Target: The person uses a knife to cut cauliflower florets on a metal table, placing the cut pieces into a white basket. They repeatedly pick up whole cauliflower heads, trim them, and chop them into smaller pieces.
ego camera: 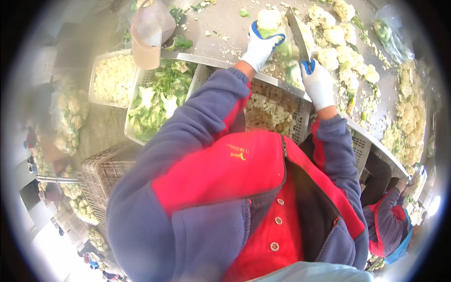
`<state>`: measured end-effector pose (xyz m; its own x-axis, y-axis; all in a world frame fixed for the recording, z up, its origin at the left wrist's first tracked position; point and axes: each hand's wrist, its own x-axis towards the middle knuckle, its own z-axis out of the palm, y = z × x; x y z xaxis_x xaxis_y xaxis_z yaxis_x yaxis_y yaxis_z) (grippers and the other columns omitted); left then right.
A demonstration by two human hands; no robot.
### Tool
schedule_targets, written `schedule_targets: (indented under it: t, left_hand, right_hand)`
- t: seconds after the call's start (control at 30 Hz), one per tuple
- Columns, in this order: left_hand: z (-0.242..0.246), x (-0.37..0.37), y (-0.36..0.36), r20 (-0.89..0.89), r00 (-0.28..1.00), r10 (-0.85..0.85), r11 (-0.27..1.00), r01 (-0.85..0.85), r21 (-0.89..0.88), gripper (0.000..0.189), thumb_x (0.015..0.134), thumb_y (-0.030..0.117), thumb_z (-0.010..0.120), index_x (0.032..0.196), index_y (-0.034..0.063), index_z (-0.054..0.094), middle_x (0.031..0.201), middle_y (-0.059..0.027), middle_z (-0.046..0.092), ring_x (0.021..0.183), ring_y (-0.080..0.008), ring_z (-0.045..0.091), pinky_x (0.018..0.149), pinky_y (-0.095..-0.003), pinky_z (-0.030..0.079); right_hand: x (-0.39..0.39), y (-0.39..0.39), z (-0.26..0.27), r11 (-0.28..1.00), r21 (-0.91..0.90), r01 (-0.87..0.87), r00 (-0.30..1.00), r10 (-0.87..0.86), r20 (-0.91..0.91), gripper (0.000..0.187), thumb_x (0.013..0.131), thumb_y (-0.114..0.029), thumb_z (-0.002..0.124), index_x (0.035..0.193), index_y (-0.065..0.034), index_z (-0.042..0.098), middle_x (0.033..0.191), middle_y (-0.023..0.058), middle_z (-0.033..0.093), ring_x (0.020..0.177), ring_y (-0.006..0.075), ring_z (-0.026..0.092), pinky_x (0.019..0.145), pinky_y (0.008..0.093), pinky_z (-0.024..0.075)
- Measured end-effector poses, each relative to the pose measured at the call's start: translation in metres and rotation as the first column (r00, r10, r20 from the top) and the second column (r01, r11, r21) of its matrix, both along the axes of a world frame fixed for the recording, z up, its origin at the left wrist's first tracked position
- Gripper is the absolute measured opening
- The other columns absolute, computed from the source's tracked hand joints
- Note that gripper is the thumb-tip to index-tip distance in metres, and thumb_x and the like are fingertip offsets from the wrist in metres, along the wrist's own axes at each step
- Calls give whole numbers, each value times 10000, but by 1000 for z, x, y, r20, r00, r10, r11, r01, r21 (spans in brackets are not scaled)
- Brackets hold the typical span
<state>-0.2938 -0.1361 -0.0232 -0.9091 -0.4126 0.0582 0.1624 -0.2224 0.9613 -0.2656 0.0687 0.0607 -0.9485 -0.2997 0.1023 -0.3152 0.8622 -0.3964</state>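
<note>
My left hand (261, 47), in a white glove with a blue palm, grips a cauliflower head (270, 22) above the metal worktable (218, 21). In my right hand (317, 83), gloved the same way, is the handle of a knife; its broad blade (298, 34) points away from me, just right of the head. Cauliflower pieces (334, 35) lie to the right of the blade, among crumbs and bits of leaf. Below the table edge, between my forearms, a crate holds more cauliflower pieces (269, 112).
At left stand a crate of green leaves and trimmings (153, 105) and a white tub of small florets (112, 79). A mesh-backed cap (149, 35) overlaps the upper left. Stacked plastic crates (102, 169) are at lower left. A co-worker (387, 222) sits at lower right. A plastic bag (391, 35) lies upper right.
</note>
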Motion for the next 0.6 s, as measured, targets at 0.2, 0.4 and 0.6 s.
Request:
schedule_targets:
  t: [0.2,0.4,0.6]
  left_hand:
    - [2,2,-7,-75,989,-126,985,133,106,883,768,32,890,1462,8,344,1285,-128,607,1021,-196,684,835,-293,618]
    - [4,3,-5,-92,990,-107,975,122,186,777,800,78,879,1431,19,430,1231,-81,651,1084,-185,671,878,-306,589]
    - [5,2,-11,43,976,-214,974,210,86,728,823,34,844,1421,21,430,1245,-95,654,1089,-196,679,918,-316,583]
  right_hand:
    - [-29,50,-7,776,-513,367,837,-35,546,204,1013,-208,661,1053,-14,708,640,-2,552,481,91,465,424,278,353]
    - [-12,41,-1,781,-522,342,851,-21,525,213,1014,-212,655,1049,-7,700,639,-12,540,491,89,479,429,268,361]
    - [5,41,-10,811,-518,272,910,-41,412,253,1004,-223,669,1166,-30,691,636,-10,535,475,90,459,433,270,365]
